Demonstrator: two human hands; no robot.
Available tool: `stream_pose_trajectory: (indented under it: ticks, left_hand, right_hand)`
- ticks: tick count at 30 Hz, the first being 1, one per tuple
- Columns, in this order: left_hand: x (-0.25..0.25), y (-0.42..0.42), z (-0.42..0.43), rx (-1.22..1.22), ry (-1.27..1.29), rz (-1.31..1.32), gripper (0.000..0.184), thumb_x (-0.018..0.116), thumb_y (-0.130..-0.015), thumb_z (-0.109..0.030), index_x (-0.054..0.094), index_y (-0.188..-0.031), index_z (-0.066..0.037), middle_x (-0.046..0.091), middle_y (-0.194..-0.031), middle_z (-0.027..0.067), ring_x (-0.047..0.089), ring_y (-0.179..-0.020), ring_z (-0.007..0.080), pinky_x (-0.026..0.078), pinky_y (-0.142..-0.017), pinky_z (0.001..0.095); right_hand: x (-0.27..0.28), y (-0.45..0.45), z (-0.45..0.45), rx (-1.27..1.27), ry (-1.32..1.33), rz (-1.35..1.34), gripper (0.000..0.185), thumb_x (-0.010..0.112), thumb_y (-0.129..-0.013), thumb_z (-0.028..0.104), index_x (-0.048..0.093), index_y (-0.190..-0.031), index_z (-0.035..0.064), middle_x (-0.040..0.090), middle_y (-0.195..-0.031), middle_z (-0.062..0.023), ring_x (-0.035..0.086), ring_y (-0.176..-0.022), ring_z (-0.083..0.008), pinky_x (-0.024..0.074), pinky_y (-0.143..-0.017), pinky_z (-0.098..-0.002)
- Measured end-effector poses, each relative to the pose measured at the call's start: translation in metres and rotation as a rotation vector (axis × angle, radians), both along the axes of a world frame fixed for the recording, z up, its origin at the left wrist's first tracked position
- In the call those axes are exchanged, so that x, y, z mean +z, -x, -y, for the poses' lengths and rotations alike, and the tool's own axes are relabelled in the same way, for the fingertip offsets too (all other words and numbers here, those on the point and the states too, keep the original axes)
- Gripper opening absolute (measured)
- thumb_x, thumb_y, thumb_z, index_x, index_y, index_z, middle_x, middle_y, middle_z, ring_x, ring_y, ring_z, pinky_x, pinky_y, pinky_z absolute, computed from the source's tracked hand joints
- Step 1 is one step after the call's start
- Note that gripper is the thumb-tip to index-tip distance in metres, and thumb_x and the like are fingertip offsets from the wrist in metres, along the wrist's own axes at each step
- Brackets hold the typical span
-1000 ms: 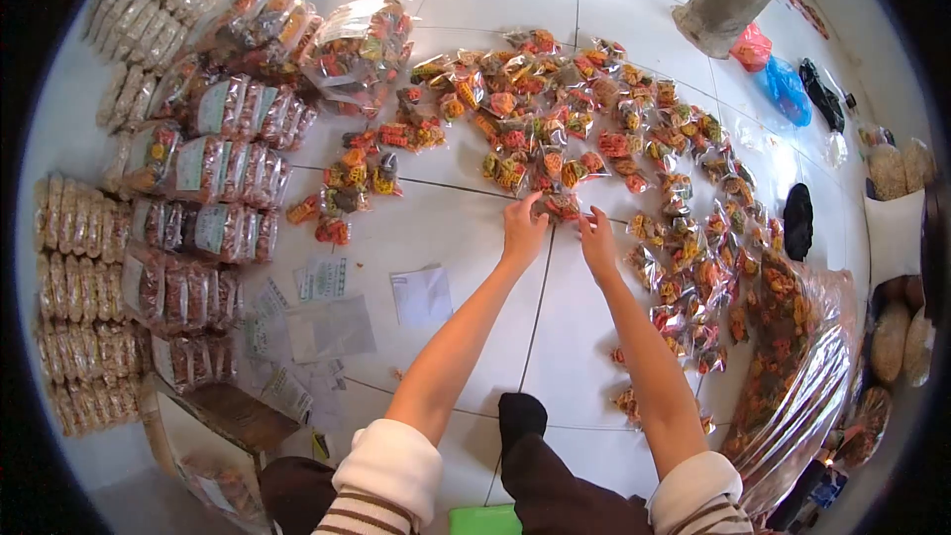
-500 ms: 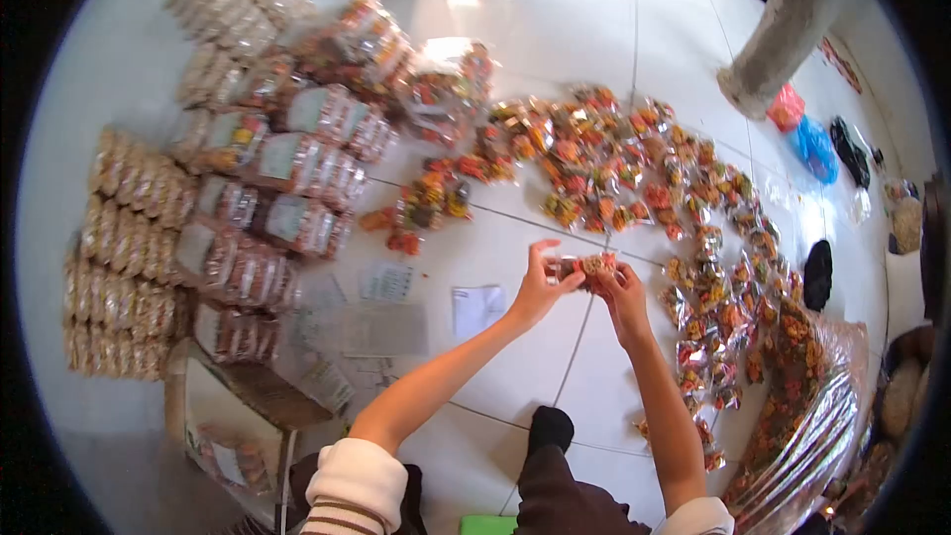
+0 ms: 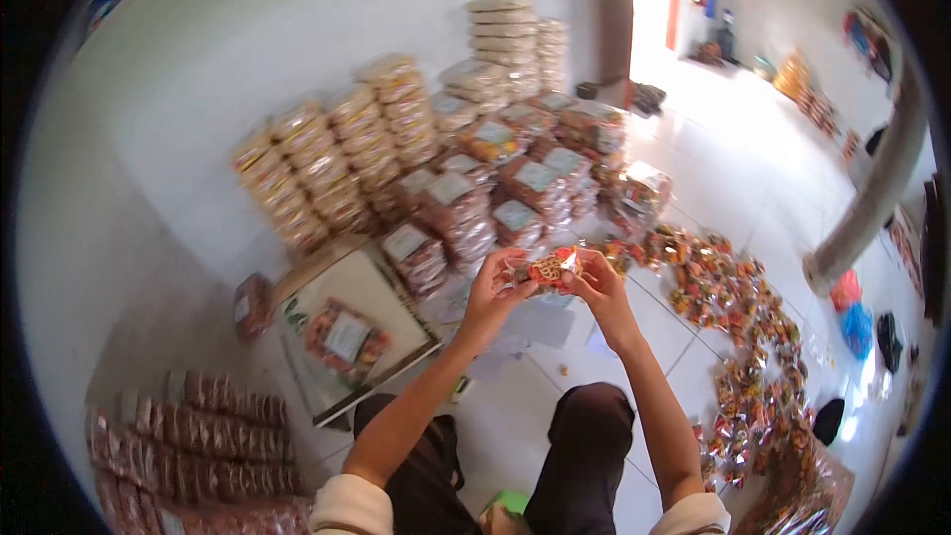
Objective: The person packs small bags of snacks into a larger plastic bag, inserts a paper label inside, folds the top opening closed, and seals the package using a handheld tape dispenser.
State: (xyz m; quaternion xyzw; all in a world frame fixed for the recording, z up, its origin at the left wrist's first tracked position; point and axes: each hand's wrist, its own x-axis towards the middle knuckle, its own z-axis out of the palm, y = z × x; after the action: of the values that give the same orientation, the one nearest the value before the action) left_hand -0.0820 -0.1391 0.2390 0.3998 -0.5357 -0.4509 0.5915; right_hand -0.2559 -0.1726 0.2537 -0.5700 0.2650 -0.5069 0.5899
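Note:
Between my two hands is a small clear packet (image 3: 548, 268) with red and tan-brown pieces inside, raised above the floor. My left hand (image 3: 488, 294) pinches its left end with thumb and fingers. At the opposite end, my right hand (image 3: 602, 289) grips the wrapper the same way. Beyond and to the right, many similar small packets (image 3: 728, 287) lie loose in a curved pile. Larger clear packs with reddish-brown contents (image 3: 451, 203) are stacked behind my left hand.
Tall stacks of pale packs (image 3: 327, 159) line the wall. A pack with a white label (image 3: 347, 335) lies on a low box (image 3: 312, 376) at left. More brown packs (image 3: 198, 436) fill the lower left. A round column (image 3: 872, 178) rises at right, near blue (image 3: 857, 329) and red bags.
The view has swung left and upward, bringing in the wall and the brown packs at lower left. My left fingers, partly raised before, now close on the packet's end.

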Motion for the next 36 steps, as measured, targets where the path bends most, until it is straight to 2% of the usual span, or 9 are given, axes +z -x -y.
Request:
stream_pose_trajectory:
  ticks: [10,14,16,18,22,25,30,34,36]
  left_hand:
    - [-0.071,-0.144,-0.146,0.525,0.015,-0.087,0.055,0.067,-0.077,-0.016,0.036,-0.122,-0.008,0.05,-0.106,0.0055,0.05,-0.097,0.0146,0.042,-0.083,0.029]
    - [-0.117,-0.169,-0.188,0.853,-0.048,-0.107,0.048,0.063,-0.079,-0.023,0.04,-0.119,-0.011,0.049,-0.103,0.0036,0.049,-0.092,0.0134,0.041,-0.079,0.0282]
    - [-0.159,-0.181,-0.195,0.987,-0.156,-0.021,0.051,0.067,-0.074,-0.024,0.041,-0.118,-0.011,0.045,-0.108,0.0071,0.044,-0.099,0.0186,0.037,-0.085,0.0331]
    - [-0.181,-0.181,-0.191,1.19,-0.216,0.594,0.059,0.07,-0.068,-0.025,0.041,-0.117,-0.011,0.039,-0.11,0.0106,0.036,-0.106,0.0262,0.032,-0.089,0.0395]
    - [-0.189,-0.16,-0.187,1.093,-0.614,0.729,0.074,0.074,-0.06,-0.025,0.035,-0.121,-0.012,0.031,-0.116,0.0132,0.028,-0.112,0.0341,0.026,-0.091,0.0484]
    - [-0.215,-0.145,-0.181,1.148,-0.628,0.772,0.077,0.075,-0.058,-0.025,0.034,-0.121,-0.011,0.029,-0.119,0.0147,0.028,-0.112,0.0355,0.026,-0.09,0.0495]
    - [-0.211,-0.133,-0.175,1.24,-0.669,0.715,0.077,0.074,-0.06,-0.025,0.031,-0.121,-0.008,0.035,-0.114,0.0157,0.035,-0.109,0.032,0.032,-0.082,0.0463]
    - [-0.242,-0.154,-0.161,1.142,-0.79,0.46,0.058,0.064,-0.072,-0.017,0.029,-0.118,-0.008,0.048,-0.098,0.0138,0.048,-0.094,0.0259,0.037,-0.07,0.0383]
    - [-0.301,-0.165,-0.158,1.103,-0.661,0.409,0.041,0.054,-0.078,-0.008,0.031,-0.112,-0.007,0.051,-0.09,0.0133,0.054,-0.081,0.0266,0.038,-0.063,0.0362]
  right_hand:
    - [-0.062,-0.18,-0.103,0.311,-0.193,-0.111,0.023,0.056,-0.082,0.01,0.051,-0.102,-0.0003,0.059,-0.091,-0.0063,0.057,-0.078,-0.0122,0.0471,-0.074,-0.0263]
    - [-0.114,-0.215,-0.128,0.315,-0.57,0.268,0.019,0.051,-0.085,0.013,0.051,-0.103,0.0081,0.06,-0.099,-0.0047,0.056,-0.088,-0.0125,0.0443,-0.07,-0.0254]
    - [-0.158,-0.225,-0.139,0.021,-0.782,0.285,0.012,0.056,-0.082,0.018,0.055,-0.093,0.0144,0.057,-0.087,0.0035,0.051,-0.082,-0.0079,0.0413,-0.076,-0.0281]
    - [-0.193,-0.221,-0.154,-0.012,-0.838,0.166,0.006,0.056,-0.082,0.019,0.054,-0.087,0.019,0.057,-0.086,0.0059,0.05,-0.079,-0.0066,0.0386,-0.078,-0.0303]
    - [-0.252,-0.209,-0.158,-0.102,-1.151,0.053,0.008,0.053,-0.082,0.013,0.049,-0.079,0.0195,0.058,-0.091,0.0079,0.051,-0.08,-0.0049,0.0371,-0.081,-0.0313]
    - [-0.253,-0.222,-0.144,-0.067,-1.061,0.222,0.022,0.051,-0.084,0.007,0.049,-0.105,0.0108,0.057,-0.099,-0.0025,0.051,-0.068,-0.011,0.0422,-0.065,-0.0245]
    - [-0.255,-0.264,-0.104,0.482,-0.76,0.04,0.041,0.05,-0.081,0.002,0.041,-0.122,0.0033,0.053,-0.113,-0.0073,0.051,-0.102,-0.0214,0.0399,-0.085,-0.0298]
    - [-0.252,-0.312,-0.09,0.676,-0.597,0.087,0.035,0.048,-0.082,0.001,0.043,-0.116,0.005,0.054,-0.104,-0.0037,0.051,-0.092,-0.0161,0.0424,-0.081,-0.0294]
    - [-0.302,-0.328,-0.067,0.536,-0.213,-0.144,0.028,0.048,-0.08,0.0,0.05,-0.108,0.0033,0.054,-0.104,-0.0093,0.05,-0.096,-0.0225,0.044,-0.079,-0.0325]
